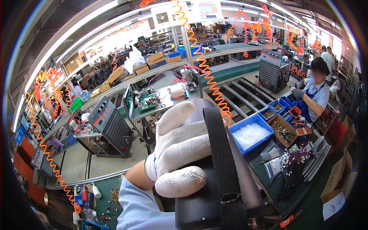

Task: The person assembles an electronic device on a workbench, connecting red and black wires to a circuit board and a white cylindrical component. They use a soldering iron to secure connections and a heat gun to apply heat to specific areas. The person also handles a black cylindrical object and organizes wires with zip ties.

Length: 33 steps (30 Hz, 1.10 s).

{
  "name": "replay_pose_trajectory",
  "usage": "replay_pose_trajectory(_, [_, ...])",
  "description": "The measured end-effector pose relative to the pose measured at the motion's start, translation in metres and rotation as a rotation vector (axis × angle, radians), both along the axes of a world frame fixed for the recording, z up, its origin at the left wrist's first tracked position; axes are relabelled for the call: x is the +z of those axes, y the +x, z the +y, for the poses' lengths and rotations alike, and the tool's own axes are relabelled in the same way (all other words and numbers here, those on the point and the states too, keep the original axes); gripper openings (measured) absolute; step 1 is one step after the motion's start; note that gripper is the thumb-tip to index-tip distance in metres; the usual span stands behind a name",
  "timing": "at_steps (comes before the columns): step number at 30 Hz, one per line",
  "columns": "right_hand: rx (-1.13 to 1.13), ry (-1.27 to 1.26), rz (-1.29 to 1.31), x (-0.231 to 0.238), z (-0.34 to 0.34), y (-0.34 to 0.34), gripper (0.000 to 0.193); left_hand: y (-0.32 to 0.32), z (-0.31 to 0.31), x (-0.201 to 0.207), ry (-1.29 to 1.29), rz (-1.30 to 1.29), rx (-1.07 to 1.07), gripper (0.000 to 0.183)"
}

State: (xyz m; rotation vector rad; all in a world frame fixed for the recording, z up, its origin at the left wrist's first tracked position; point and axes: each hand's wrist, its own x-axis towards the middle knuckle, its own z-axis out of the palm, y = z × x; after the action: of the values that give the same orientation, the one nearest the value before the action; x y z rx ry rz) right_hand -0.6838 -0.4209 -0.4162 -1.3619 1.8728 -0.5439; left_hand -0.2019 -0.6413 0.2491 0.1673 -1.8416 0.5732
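Observation:
My left hand (180, 149), in a white knitted glove, reaches in from the lower left below a light blue sleeve. It is closed against a dark casing (195, 211) close in front of me. Two fingers pass behind the black woven strap (222, 153) that runs along the casing, so their tips are hidden. The thumb lies nearer to me, and another finger sticks up at the far side. My right hand does not show. Beyond the hand, an opened unit with a green circuit board (148, 101) stands on the line.
A dark machine (109, 126) stands at left and another (274, 71) at far right. At right are a blue bin of clear strips (251, 134), a box of small brass parts (283, 128) and wire connectors (297, 157). Orange coiled hoses (205, 69) hang down. A co-worker (316, 92) is at right.

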Motion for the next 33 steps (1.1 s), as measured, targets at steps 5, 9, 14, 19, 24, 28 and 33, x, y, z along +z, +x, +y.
replay_pose_trajectory(5, [-0.037, 0.093, -0.04, 0.006, -0.003, 0.001, 0.059, 0.009, -0.002, 0.002, -0.042, -0.083, 0.055, 0.045])
replay_pose_trajectory(9, [-0.05, 0.117, -0.04, 0.008, -0.005, 0.001, 0.061, 0.028, -0.008, 0.009, -0.147, -0.27, 0.093, 0.043])
replay_pose_trajectory(14, [-0.063, 0.098, -0.003, -0.008, -0.001, -0.001, 0.063, 0.026, -0.002, 0.007, -0.061, -0.308, 0.104, 0.041])
replay_pose_trajectory(19, [0.392, -0.141, 0.336, -0.056, -0.006, -0.033, 0.061, 0.023, -0.006, 0.003, -0.087, -0.189, 0.082, 0.044])
replay_pose_trajectory(24, [-0.041, 0.045, -0.49, 0.067, -0.063, 0.021, 0.057, 0.004, -0.007, 0.003, -0.132, -0.141, 0.046, 0.047])
replay_pose_trajectory(28, [-0.335, 0.032, -0.795, 0.292, -0.119, 0.101, 0.059, 0.002, -0.01, -0.007, -0.109, -0.044, 0.003, 0.048])
replay_pose_trajectory(33, [-0.099, -0.419, -1.073, 0.355, -0.167, 0.11, 0.066, -0.009, -0.009, -0.003, 0.182, -0.102, -0.174, 0.036])
